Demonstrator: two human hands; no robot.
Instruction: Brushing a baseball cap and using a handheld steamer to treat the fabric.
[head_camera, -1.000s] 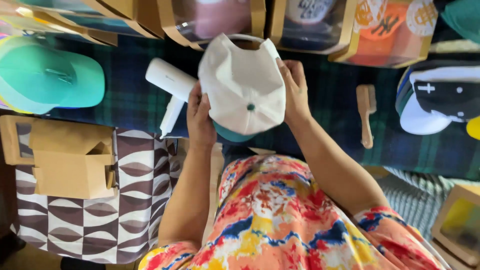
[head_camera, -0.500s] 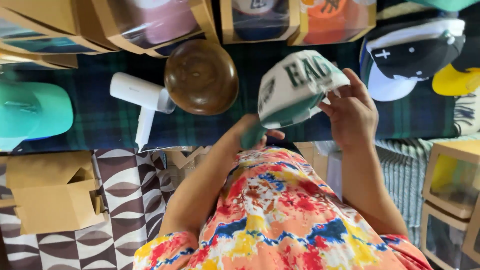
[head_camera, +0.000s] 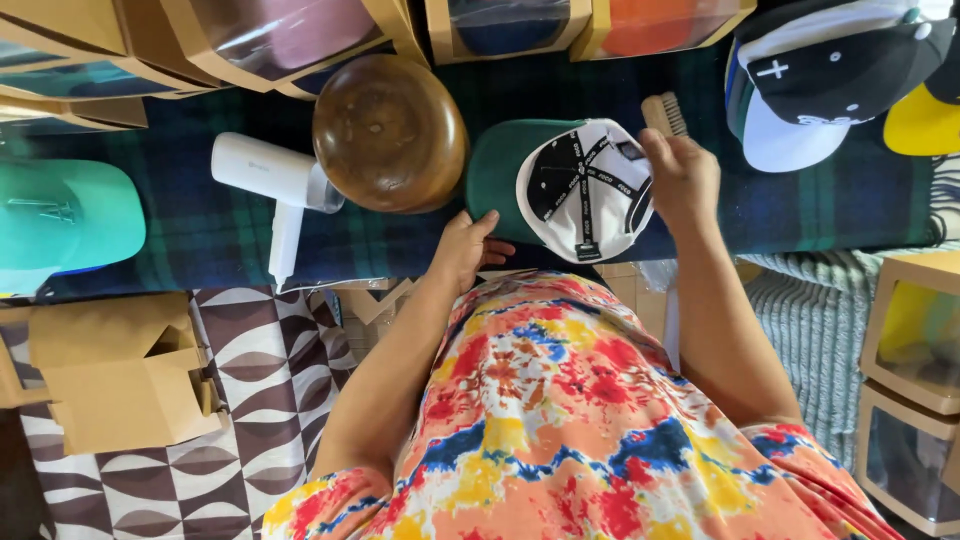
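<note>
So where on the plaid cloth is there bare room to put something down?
Free patches: between the teal cap and the white hair dryer, and right of the right hand, below the black-and-white cap. Crowded: the back edge with boxed caps, and the middle, where wooden hat block, upturned cap and left hand sit close.

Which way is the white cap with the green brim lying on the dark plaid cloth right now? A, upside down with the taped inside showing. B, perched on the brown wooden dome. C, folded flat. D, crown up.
A: the white cap with the green brim shows its black seam tapes, lying beside the brown wooden dome.
</note>
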